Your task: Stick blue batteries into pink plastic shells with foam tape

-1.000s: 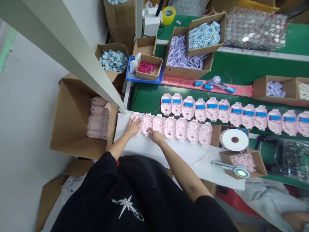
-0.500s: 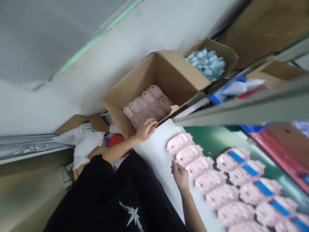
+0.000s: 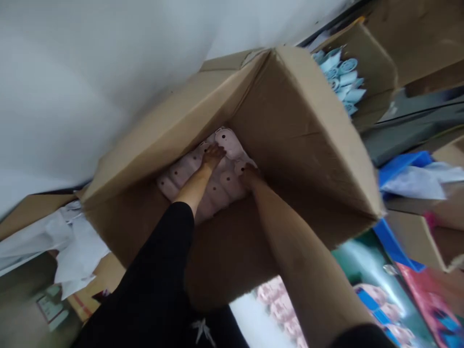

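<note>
My left hand and right hand reached deep into a brown cardboard carton, down onto a layer of pink moulded plastic shells at its bottom. The shells lay flat and close together, their small dark holes facing up, probably packed that way to save room and stop them sliding about. My left fingers were bunched together on top of one shell, touching it, though I cannot tell whether they were pressing or gripping. My right fingers curved down at the edge of the pile, mostly hidden behind the back of my hand, so I cannot tell if they were clamped on anything. The carton's sides stood wide open, apparently leaving room for both forearms, with my black sleeve stopping short of the opening. Beside the carton, a smaller box held pale blue rolled parts. Beyond the carton's lower edge, more pink shells lay on a white board, seemingly kept close for a short reach.
</note>
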`<action>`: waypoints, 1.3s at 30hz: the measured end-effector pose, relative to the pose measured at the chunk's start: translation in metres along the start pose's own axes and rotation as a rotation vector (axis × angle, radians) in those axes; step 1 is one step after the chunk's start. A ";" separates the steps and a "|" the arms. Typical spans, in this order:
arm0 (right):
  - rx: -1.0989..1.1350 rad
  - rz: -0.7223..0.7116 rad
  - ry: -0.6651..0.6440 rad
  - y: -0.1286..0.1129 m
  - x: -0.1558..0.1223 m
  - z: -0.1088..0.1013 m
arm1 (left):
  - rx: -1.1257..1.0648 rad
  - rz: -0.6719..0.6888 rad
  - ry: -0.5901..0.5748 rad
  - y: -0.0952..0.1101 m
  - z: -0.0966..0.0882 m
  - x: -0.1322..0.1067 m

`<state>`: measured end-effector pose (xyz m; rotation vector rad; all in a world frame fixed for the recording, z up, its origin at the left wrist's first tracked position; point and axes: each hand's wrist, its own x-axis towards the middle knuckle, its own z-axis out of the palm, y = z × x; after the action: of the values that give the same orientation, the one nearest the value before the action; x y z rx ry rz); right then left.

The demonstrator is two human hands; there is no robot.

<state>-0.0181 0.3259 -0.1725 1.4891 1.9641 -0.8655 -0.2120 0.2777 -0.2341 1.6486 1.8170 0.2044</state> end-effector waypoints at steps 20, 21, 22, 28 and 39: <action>0.854 -0.392 0.281 -0.040 -0.356 -0.055 | 0.148 0.294 -0.223 0.096 -0.202 -0.223; 0.906 -0.367 0.248 -0.024 -0.409 -0.037 | 0.130 0.366 -0.146 0.119 -0.208 -0.254; 0.965 -0.318 0.202 -0.006 -0.457 -0.015 | 0.106 0.437 -0.110 0.142 -0.210 -0.284; 1.352 0.090 0.193 0.087 -0.609 0.142 | 0.144 0.721 -0.203 0.240 -0.144 -0.406; 1.860 0.369 0.461 0.102 -0.603 0.273 | 0.380 0.561 -0.337 0.268 -0.023 -0.367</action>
<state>0.2432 -0.2406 0.0706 2.9279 0.5058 -2.5564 -0.0111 -0.0053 0.0593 2.2771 1.1588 -0.1846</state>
